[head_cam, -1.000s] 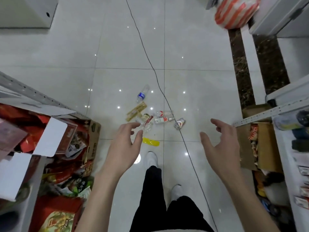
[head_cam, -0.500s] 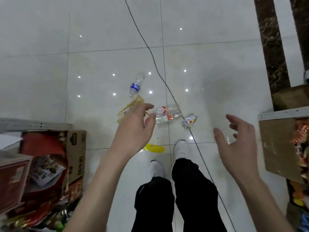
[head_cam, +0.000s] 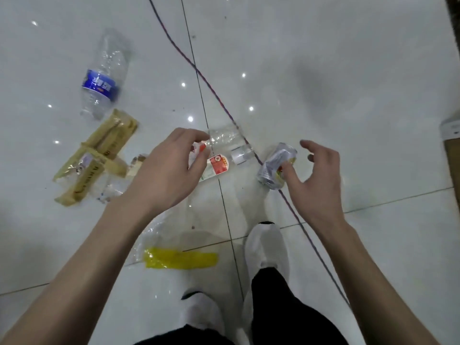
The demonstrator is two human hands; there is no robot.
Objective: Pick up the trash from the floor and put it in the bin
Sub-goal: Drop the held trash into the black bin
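Trash lies scattered on the white tiled floor. A clear bottle with a blue label (head_cam: 102,78) lies at the upper left. Below it are tan wrappers (head_cam: 99,155). Two clear bottles with red labels (head_cam: 224,155) lie in the middle; my left hand (head_cam: 164,173) hovers over their left ends, fingers curled and apart, holding nothing. A crushed silver can (head_cam: 276,165) lies to the right; my right hand (head_cam: 313,180) is spread open just beside it, the thumb near the can. A yellow and clear wrapper (head_cam: 179,260) lies near my feet. No bin is in view.
A thin dark cable (head_cam: 216,95) runs diagonally across the floor, under the bottles and past the can. My white shoes (head_cam: 266,245) stand on the tiles below the trash. A shelf corner (head_cam: 451,128) shows at the right edge.
The view has dropped much closer to the floor. Both hands have come down onto the trash, the left over the red-label bottles and the right beside the can. The shelves and boxes have left the view.
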